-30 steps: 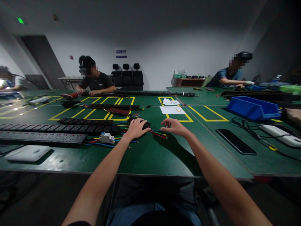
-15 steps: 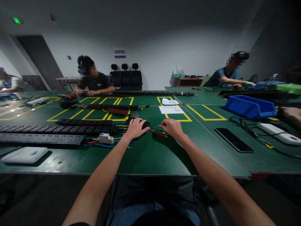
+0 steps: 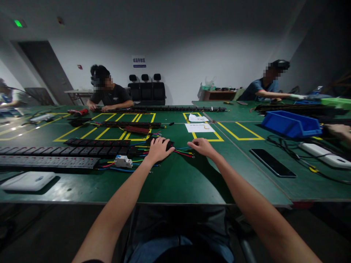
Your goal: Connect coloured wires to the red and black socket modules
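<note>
At the middle of the frame the left hand (image 3: pixel 159 149) lies palm down over a black part (image 3: pixel 171 145) on the counter (image 3: pixel 175 186), fingers loosely spread; that weight probably keeps it from sliding, though whether they grip it underneath cannot be told. Wires (image 3: pixel 183 152) fan from its right end, toward the right hand (image 3: pixel 201 147), which is nearly closed, thumb and fingertips drawn together at the tip of a blue wire (image 3: pixel 183 148); a firm pinch cannot be confirmed.

At the left, strips (image 3: pixel 52 162) lie side by side, leads toward the middle, likely to bring the ends within reach. A breaker (image 3: pixel 123 161) sits among those leads. At the right, a phone (image 3: pixel 271 162) and bin (image 3: pixel 290 125) lie well apart from both hands.
</note>
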Available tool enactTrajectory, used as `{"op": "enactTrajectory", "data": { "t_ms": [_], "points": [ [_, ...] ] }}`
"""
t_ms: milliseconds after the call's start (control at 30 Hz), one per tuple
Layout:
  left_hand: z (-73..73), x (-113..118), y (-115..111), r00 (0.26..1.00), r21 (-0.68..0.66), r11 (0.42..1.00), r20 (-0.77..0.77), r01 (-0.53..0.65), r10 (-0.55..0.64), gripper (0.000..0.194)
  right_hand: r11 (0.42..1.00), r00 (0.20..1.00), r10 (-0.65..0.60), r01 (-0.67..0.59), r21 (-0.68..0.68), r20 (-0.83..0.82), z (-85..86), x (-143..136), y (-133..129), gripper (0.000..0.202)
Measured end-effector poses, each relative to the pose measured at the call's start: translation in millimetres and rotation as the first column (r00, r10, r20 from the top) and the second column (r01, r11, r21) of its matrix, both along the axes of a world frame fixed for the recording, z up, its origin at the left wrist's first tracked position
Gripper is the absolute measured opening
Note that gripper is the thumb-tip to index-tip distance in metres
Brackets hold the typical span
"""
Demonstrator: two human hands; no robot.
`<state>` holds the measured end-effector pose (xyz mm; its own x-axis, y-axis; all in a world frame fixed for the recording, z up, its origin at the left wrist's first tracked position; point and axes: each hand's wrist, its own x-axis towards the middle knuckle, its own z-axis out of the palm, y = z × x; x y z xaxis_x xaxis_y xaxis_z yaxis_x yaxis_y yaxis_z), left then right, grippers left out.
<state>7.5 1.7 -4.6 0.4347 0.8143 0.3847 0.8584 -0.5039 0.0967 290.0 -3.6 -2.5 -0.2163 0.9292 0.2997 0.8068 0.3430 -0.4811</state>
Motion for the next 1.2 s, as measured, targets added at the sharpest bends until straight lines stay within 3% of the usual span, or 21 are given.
{"op": "enactTrajectory", "data": {
  "t_ms": [100,233,467,600,733,933,1200],
  "points": [
    [-1.8,0,0,1.000,0.003,1.000,0.001,0.008,-0.008,0.065,0.995,0.995,0.041,-0.050,-0.089,-0.090,-1.2,7,6,0.065],
    [-3.2,-2,-1,1.000,0.014,1.000,-0.015,0.016,-0.016,0.066,0.936,0.973,0.128,-0.182,-0.301,-0.189,-2.5,5,6,0.071],
    [-1.3,-3,-4,0.999,0.049,0.999,-0.043,0.004,-0.002,0.060,0.844,0.898,0.080,-0.293,-0.450,-0.433,0.0,-2,-2,0.055],
    [6.4,-7,-5,0.999,0.075,0.997,-0.048,0.015,-0.011,0.061,0.826,0.825,0.054,-0.354,-0.439,-0.563,5.1,0,-4,0.052],
    [13.0,-11,-3,0.994,0.058,0.992,0.021,0.109,-0.110,0.053,0.817,0.745,0.010,-0.391,-0.424,-0.667,7.4,8,-4,0.053],
    [14.6,-11,0,0.967,0.051,0.976,0.130,0.212,-0.217,0.054,0.792,0.624,-0.031,-0.462,-0.401,-0.781,-0.8,23,-3,0.051],
    [14.4,-13,1,0.941,0.093,0.959,0.187,0.267,-0.281,0.057,0.785,0.636,-0.031,-0.462,-0.412,-0.771,-9.2,22,1,0.048]
  ]
}}
